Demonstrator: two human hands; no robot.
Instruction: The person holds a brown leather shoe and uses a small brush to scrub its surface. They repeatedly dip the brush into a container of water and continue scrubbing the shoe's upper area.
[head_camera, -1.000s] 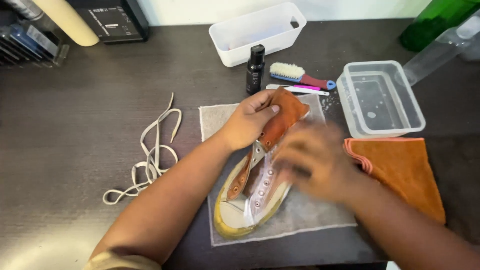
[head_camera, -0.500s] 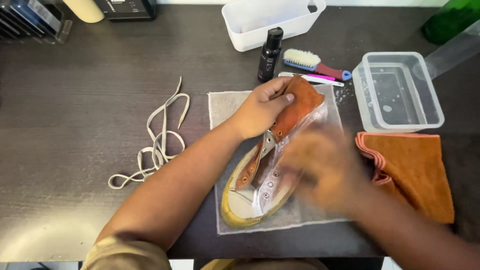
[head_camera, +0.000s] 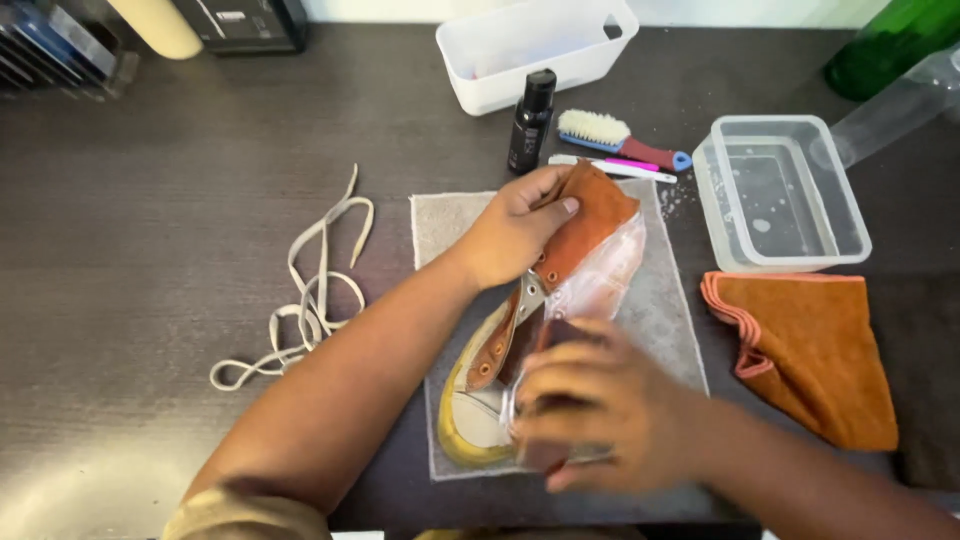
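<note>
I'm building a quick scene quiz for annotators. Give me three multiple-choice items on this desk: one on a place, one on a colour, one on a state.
1. Where do the loose laces lie?
A. Left of the grey mat
B. In the white bin
C. On the folded cloth

2. What colour is the folded cloth?
A. Blue
B. Orange
C. White

3. How is the shoe held?
A. Untouched
B. By one hand
C. By both hands

Answers: 1 A, the laces rest on dark tabletop left of the mat. 2 B, it is orange. 3 C, the left hand grips the ankle end and the right hand covers the toe end.

One shoe (head_camera: 560, 270), two brushes (head_camera: 620, 140), two tubs (head_camera: 780, 190)
</note>
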